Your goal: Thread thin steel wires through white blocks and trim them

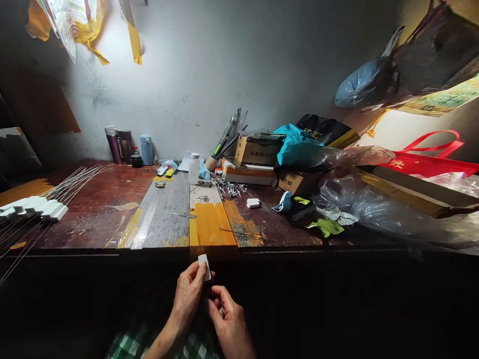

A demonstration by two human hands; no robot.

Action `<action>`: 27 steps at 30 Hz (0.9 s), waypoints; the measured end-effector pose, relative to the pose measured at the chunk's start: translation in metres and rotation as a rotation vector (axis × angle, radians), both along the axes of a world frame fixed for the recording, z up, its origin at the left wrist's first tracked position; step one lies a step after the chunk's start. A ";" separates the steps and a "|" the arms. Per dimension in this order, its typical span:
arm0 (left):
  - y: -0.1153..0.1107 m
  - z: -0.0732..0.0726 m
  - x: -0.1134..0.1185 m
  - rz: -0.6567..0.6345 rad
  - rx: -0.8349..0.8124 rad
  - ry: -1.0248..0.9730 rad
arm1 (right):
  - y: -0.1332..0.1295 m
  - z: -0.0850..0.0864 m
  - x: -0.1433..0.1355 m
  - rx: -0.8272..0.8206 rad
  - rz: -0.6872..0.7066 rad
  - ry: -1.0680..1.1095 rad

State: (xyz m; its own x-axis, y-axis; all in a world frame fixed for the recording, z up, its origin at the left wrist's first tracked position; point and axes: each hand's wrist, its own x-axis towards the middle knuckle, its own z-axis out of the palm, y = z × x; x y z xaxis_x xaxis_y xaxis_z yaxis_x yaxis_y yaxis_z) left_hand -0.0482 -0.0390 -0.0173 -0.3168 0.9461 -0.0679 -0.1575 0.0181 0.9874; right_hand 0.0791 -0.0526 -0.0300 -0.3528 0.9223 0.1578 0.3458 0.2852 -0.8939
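My left hand (188, 291) pinches a small white rectangular block (204, 268) between thumb and fingers, just in front of the table edge. Below and to the right of it, my right hand (229, 315) has its fingers curled and pressed together near the block's lower end. Whatever those fingers hold, if anything, is too dark and small to make out. Similar white blocks (253, 203) lie on the table. At the far left, a row of white blocks (54, 210) has long thin wires passing through or attached to them.
On the table (93, 199) are a steel ruler (149, 219), thin dark wires (243, 233), a white bottle (193, 169) and scattered small white pieces (234, 190). Flasks (146, 149) stand by the wall. Cardboard boxes (258, 148) and plastic bags (374, 199) crowd the right side.
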 end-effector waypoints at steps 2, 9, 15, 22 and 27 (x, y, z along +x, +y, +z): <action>0.000 0.000 0.006 -0.020 0.008 0.007 | -0.001 -0.002 0.006 0.021 -0.024 0.015; 0.000 -0.002 0.029 -0.095 0.019 0.012 | -0.003 -0.002 0.034 0.072 -0.104 -0.010; -0.005 0.001 0.027 -0.090 0.010 0.022 | -0.006 -0.010 0.031 0.077 -0.101 -0.028; -0.012 -0.001 0.018 -0.087 -0.008 0.003 | -0.011 -0.021 0.018 0.071 -0.115 0.032; -0.012 -0.004 0.014 -0.069 -0.003 -0.011 | -0.008 -0.018 0.014 0.015 -0.085 -0.009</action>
